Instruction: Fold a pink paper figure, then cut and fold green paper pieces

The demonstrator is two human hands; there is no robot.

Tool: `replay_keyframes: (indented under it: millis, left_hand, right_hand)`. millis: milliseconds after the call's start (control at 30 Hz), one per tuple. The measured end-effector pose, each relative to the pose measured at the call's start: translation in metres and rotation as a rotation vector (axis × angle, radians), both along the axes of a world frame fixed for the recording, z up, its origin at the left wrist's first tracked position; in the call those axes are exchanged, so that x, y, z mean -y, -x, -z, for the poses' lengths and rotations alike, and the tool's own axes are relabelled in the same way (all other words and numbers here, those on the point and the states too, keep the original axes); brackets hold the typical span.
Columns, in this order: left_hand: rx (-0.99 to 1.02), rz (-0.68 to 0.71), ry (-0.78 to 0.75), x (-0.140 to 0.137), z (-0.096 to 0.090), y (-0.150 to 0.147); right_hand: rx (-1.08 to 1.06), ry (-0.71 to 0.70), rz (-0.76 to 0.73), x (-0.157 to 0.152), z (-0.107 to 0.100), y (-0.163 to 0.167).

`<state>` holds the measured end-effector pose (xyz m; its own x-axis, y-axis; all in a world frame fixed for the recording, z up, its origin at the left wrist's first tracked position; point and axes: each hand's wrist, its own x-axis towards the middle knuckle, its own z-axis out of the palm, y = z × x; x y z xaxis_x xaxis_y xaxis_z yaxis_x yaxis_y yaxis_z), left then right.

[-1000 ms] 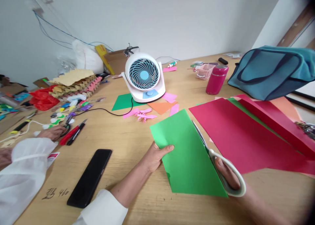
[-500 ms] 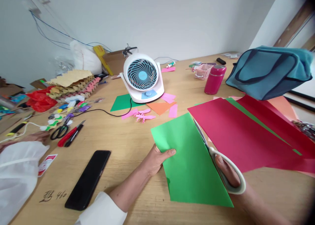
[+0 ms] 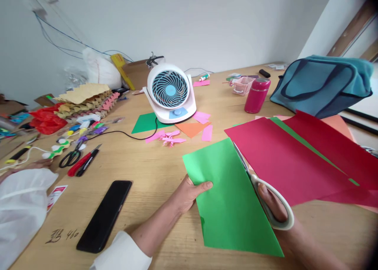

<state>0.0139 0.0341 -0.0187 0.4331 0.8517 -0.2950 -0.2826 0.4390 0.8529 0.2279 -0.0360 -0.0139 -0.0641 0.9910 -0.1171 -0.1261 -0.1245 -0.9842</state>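
Note:
A sheet of green paper is pinched at its left edge by my left hand, thumb on top and fingers underneath. My right hand is closed round the white handles of a pair of scissors, whose blades point away from me along the paper's right edge. Part of the right hand lies behind the handles and the paper. Right beside the scissors are large sheets of red paper, with a narrow green strip lying across them.
Behind the paper stand a white fan, a pink flask and a blue bag. On the left lie a black phone, cutters and black-handled scissors. Another person's white sleeve rests at the left edge.
The green sheet has shifted slightly down and to the right with my left hand, and its near right corner sits lower. The scissors have barely moved. The red sheet's right part has lifted a little.

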Motion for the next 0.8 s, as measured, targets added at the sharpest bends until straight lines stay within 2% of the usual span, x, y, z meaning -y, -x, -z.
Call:
replay_keyframes:
  millis: [200,533,800]
  left_hand:
    - [-0.016,-0.002,-0.004,0.0,0.0,-0.001]
    - [-0.011,0.017,-0.019,0.003,0.001,-0.002]
    - [-0.015,0.049,-0.01,0.004,0.002,-0.001]
  right_hand:
    - [-0.034,0.075,-0.037,-0.004,0.012,-0.004]
    - [-0.081,0.038,-0.019,0.0,0.003,-0.003]
    - [-0.015,0.023,0.007,0.001,-0.018,-0.003]
